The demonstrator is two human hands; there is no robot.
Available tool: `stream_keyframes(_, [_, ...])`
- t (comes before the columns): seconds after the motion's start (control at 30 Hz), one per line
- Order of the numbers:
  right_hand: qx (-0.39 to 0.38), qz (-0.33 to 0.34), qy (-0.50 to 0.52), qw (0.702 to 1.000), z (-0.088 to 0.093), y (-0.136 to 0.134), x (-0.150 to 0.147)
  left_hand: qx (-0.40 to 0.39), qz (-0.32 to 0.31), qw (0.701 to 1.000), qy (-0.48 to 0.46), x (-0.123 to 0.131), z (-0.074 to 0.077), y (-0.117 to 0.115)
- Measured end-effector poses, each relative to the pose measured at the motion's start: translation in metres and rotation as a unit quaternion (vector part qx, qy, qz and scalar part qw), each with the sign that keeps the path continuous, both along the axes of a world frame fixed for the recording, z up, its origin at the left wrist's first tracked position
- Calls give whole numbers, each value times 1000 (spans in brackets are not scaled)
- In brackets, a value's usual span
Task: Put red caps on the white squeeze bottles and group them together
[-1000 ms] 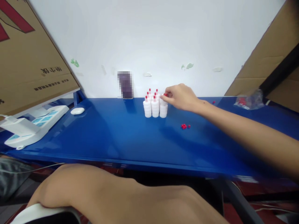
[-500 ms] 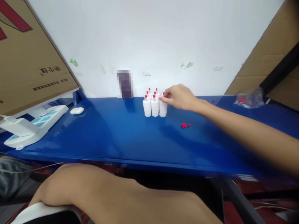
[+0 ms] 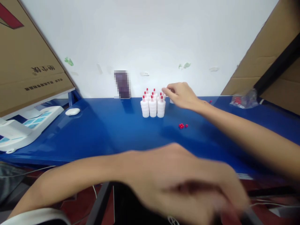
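Several white squeeze bottles with red-tipped pointed caps stand upright in a tight group near the wall. My right hand hovers just right of them, thumb stretched toward the rear caps and apart from the curled fingers, with nothing visible in its grasp. Part of another white object, maybe a bottle, shows under its fingers. Large and smeared by motion, my left hand is in the foreground at the table's front edge; its fingers are bent, and whatever they may hold cannot be made out. Small red caps lie in a cluster between the hands.
A clear plastic bag with red pieces lies at the right rear, a stray red cap nearer. On the left are a power strip, a white oval case and a cardboard box. A pixelated dark object leans on the wall.
My right hand has let go of the red tip on the front right bottle and moved slightly right and back. My left hand has swung up into view from below.
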State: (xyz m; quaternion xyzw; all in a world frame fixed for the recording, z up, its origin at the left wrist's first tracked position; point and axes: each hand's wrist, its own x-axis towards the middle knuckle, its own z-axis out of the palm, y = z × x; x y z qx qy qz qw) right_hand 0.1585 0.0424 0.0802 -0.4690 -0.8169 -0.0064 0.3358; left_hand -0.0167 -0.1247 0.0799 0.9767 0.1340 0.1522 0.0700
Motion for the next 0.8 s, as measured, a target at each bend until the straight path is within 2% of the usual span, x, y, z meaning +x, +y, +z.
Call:
stream_keyframes(0.03, [11, -6, 10, 1000, -1, 2, 4, 17, -11, 1000, 2, -2, -1, 15])
stream_keyframes(0.07, [21, -13, 16, 1000, -3, 6, 10, 84, -11, 996, 0, -3, -4, 32])
stream_keyframes(0.13, [35, -34, 29, 998, -11, 17, 24, 204, 38, 978, 30, -5, -15, 66])
stream_keyframes(0.2, [38, -64, 51, 996, -25, 31, 42, 244, 95, 964, 54, -7, -29, 92])
stream_keyframes(0.27, [33, -101, 95, 990, -39, 47, 59, 247, 107, 961, 67, -10, -42, 107])
stream_keyframes(0.33, [7, -141, 139, 980, -51, 62, 72, 241, 110, 962, 72, -13, -52, 112])
stream_keyframes(0.4, [-51, -164, 180, 968, -58, 74, 77, 231, 116, 964, 68, -14, -58, 111])
stream_keyframes(0.5, [-214, -125, 244, 937, -60, 86, 70, 204, 124, 969, 63, -10, -62, 106])
stream_keyframes(0.53, [-246, -112, 248, 930, -59, 88, 66, 191, 125, 971, 66, -8, -62, 105])
stream_keyframes(0.6, [-266, -94, 238, 929, -59, 93, 55, 165, 124, 975, 83, -3, -61, 102])
stream_keyframes(0.67, [-253, -83, 220, 938, -59, 96, 47, 141, 130, 976, 98, 4, -59, 100])
stream_keyframes(0.8, [-211, -70, 206, 953, -63, 94, 47, 65, 189, 974, 110, 20, -53, 102])
